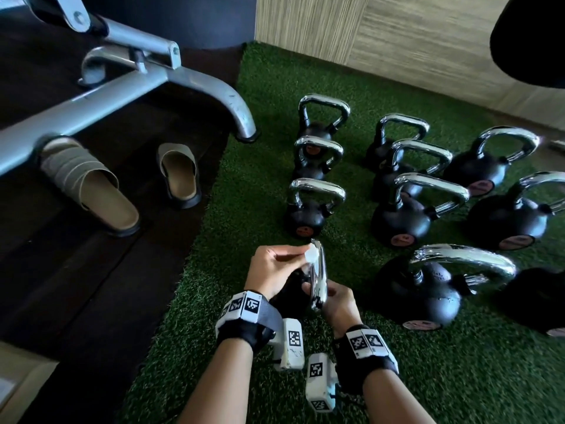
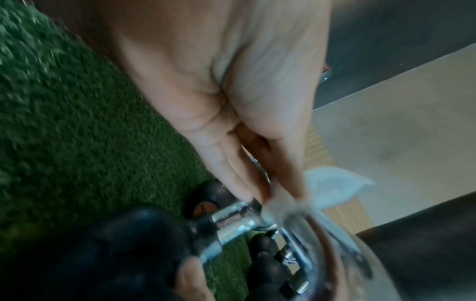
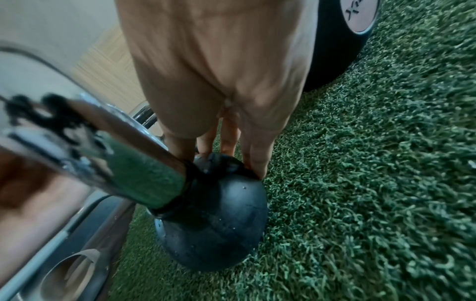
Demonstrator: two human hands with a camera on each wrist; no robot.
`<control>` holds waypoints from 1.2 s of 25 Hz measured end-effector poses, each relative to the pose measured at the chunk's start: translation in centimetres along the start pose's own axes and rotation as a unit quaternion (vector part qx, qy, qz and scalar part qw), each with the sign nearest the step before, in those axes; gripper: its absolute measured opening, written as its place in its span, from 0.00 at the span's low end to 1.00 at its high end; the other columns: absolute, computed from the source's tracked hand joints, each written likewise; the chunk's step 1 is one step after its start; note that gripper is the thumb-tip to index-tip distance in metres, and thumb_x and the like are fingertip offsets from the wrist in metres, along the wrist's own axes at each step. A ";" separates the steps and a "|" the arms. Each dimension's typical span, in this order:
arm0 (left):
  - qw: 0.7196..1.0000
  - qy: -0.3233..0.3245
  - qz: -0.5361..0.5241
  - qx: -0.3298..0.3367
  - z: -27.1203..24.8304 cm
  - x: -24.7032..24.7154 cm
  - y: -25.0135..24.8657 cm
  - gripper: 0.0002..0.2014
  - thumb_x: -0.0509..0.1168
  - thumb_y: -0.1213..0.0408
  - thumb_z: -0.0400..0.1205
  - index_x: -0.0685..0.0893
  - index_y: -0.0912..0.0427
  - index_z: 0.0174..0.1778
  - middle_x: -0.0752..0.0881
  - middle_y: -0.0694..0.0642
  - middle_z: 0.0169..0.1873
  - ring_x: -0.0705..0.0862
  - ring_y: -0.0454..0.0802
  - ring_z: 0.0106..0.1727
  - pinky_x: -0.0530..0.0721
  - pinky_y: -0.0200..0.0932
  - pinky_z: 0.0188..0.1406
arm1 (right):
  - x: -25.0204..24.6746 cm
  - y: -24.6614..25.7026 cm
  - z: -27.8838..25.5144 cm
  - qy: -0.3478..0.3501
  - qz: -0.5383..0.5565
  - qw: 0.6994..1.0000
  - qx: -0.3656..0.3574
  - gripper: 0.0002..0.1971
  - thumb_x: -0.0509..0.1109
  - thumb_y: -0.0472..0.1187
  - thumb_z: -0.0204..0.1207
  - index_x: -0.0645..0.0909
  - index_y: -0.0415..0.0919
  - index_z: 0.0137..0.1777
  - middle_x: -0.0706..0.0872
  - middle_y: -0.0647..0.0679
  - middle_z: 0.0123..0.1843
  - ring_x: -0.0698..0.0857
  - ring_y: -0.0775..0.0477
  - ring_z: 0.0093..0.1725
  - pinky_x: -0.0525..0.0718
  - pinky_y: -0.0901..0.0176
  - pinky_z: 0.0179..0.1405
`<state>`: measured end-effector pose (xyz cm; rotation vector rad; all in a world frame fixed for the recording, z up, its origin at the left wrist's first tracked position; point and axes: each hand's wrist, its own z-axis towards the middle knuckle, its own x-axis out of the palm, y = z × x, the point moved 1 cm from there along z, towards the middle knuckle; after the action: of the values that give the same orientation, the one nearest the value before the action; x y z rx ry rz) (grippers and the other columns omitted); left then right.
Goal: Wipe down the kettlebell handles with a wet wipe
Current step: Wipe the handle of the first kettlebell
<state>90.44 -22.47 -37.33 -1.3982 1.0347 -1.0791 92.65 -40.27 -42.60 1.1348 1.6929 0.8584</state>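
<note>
I hold a small black kettlebell (image 3: pixel 219 213) tilted above the green turf, its chrome handle (image 1: pixel 319 276) edge-on between my hands. My left hand (image 1: pixel 301 255) pinches a crumpled white wet wipe (image 1: pixel 312 257) against the top of that handle. In the left wrist view the wet wipe (image 2: pixel 332 187) sticks out past my left hand (image 2: pixel 278 195), which presses it on the chrome handle (image 2: pixel 237 218). My right hand (image 1: pixel 321 290) grips the kettlebell from the near side. In the right wrist view, my right hand (image 3: pixel 219 156) reaches the ball's top beside the chrome handle (image 3: pixel 103 152).
Several more black kettlebells with chrome handles stand in rows on the turf (image 1: pixel 397 377), the nearest large one (image 1: pixel 428 289) just right of my hands. A grey metal bench frame (image 1: pixel 171 71) and two sandals (image 1: pixel 180 175) lie on the dark floor at left. A wooden wall (image 1: pixel 397 32) closes the back.
</note>
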 end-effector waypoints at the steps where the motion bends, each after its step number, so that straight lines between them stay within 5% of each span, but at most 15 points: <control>1: 0.999 0.038 0.002 -0.010 -0.8 -0.1 -0.3 0.09 0.81 0.65 0.74 0.96 0.53 0.48 0.95 0.50 0.47 0.93 0.46 0.54 0.86 0.45 0.65 | -0.1 0.1 -0.2 0.005 0.004 1.000 -0.002 0.05 0.85 0.41 0.70 0.93 0.46 0.43 0.94 0.52 0.34 0.89 0.52 0.38 0.87 0.55 0.46; 3: 0.996 0.086 0.032 -0.010 -1.9 0.0 -0.5 0.08 0.81 0.66 0.73 0.96 0.51 0.46 0.95 0.49 0.45 0.93 0.44 0.52 0.86 0.40 0.62 | -0.2 0.4 -0.7 0.014 0.005 1.000 -0.007 0.08 0.82 0.35 0.72 0.90 0.45 0.35 0.91 0.55 0.27 0.85 0.53 0.34 0.85 0.55 0.43; 8: 0.996 0.040 0.068 0.031 -3.3 0.0 -0.7 0.10 0.82 0.67 0.72 0.96 0.55 0.49 0.95 0.47 0.44 0.93 0.43 0.49 0.86 0.38 0.58 | -0.4 0.8 -0.5 0.024 0.006 1.000 -0.014 0.06 0.83 0.37 0.72 0.90 0.46 0.36 0.90 0.55 0.26 0.83 0.62 0.26 0.79 0.70 0.26; 13: 0.994 0.109 -0.006 -0.030 -5.6 -1.2 0.2 0.15 0.82 0.66 0.69 0.94 0.65 0.51 0.95 0.58 0.47 0.94 0.59 0.52 0.91 0.50 0.57 | -0.3 0.4 -0.4 0.037 -0.007 0.999 -0.004 0.07 0.85 0.45 0.69 0.93 0.46 0.45 0.94 0.52 0.36 0.90 0.56 0.36 0.84 0.64 0.36; 17: 0.989 0.122 0.079 -0.014 -6.0 -1.7 0.6 0.09 0.80 0.69 0.74 0.95 0.59 0.50 0.95 0.50 0.46 0.94 0.47 0.52 0.88 0.38 0.58 | 0.0 0.2 -0.2 0.026 0.008 1.000 0.010 0.10 0.87 0.43 0.66 0.94 0.44 0.47 0.95 0.49 0.38 0.90 0.53 0.38 0.86 0.58 0.42; 21: 0.989 0.083 0.120 -0.026 -6.1 -1.6 1.9 0.09 0.80 0.71 0.75 0.96 0.55 0.49 0.95 0.47 0.44 0.93 0.42 0.49 0.89 0.41 0.59 | -0.1 0.3 -0.3 0.019 0.017 0.999 0.022 0.11 0.87 0.44 0.65 0.94 0.46 0.47 0.95 0.48 0.40 0.90 0.52 0.39 0.89 0.55 0.47; 25: 0.988 0.059 0.141 -0.025 -6.0 -1.3 2.0 0.09 0.82 0.65 0.73 0.96 0.52 0.48 0.95 0.44 0.42 0.93 0.39 0.46 0.89 0.37 0.53 | 0.2 0.4 -0.4 0.010 0.022 0.999 0.025 0.11 0.86 0.40 0.67 0.94 0.44 0.49 0.94 0.51 0.37 0.88 0.55 0.37 0.84 0.61 0.41; 30: 0.995 0.012 0.091 -0.029 -5.3 -2.6 0.1 0.09 0.81 0.69 0.74 0.96 0.53 0.48 0.95 0.47 0.44 0.94 0.44 0.50 0.90 0.48 0.60 | -2.1 1.9 -1.0 0.052 0.088 0.990 0.100 0.15 0.80 0.39 0.75 0.90 0.45 0.62 0.92 0.41 0.43 0.81 0.43 0.34 0.76 0.57 0.28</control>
<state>84.66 -21.09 -37.40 -1.3116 1.1960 -0.9409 92.70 -41.63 -39.96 1.4136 1.8153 0.8853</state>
